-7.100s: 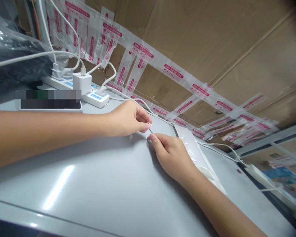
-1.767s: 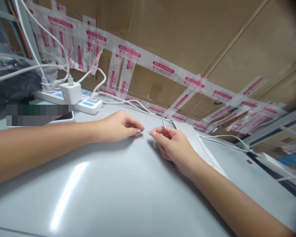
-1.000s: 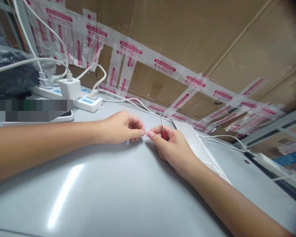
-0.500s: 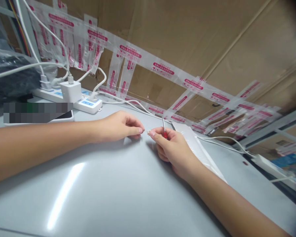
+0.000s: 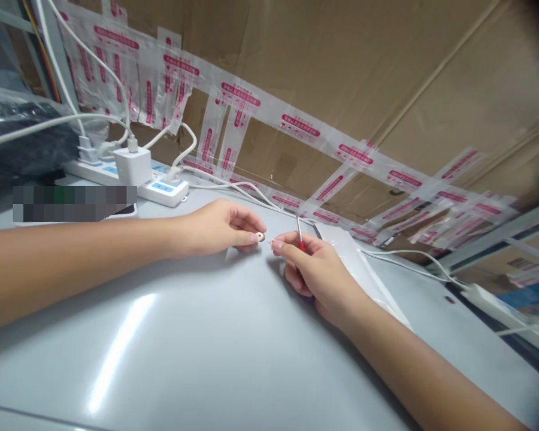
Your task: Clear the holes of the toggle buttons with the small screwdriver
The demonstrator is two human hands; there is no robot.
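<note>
My left hand (image 5: 222, 227) rests on the grey table (image 5: 184, 335) and pinches a tiny white ring-shaped part (image 5: 260, 237) between thumb and forefinger. My right hand (image 5: 312, 263) sits just to its right, fingers curled around a small red-handled screwdriver (image 5: 300, 234) whose metal shaft points up. That hand's thumb and forefinger also pinch something very small near the ring; I cannot make out what. The two hands' fingertips are a small gap apart.
A white power strip (image 5: 130, 179) with a white charger (image 5: 132, 164) and cables lies at the back left. A phone (image 5: 117, 209) lies beside it. A clear plastic bag (image 5: 363, 269) lies right of my right hand. A taped cardboard wall (image 5: 341, 90) stands behind.
Over the last second the fingertips drew slightly apart after touching. The small white ring now shows at my left fingertips. The screwdriver stays upright in my right hand.
</note>
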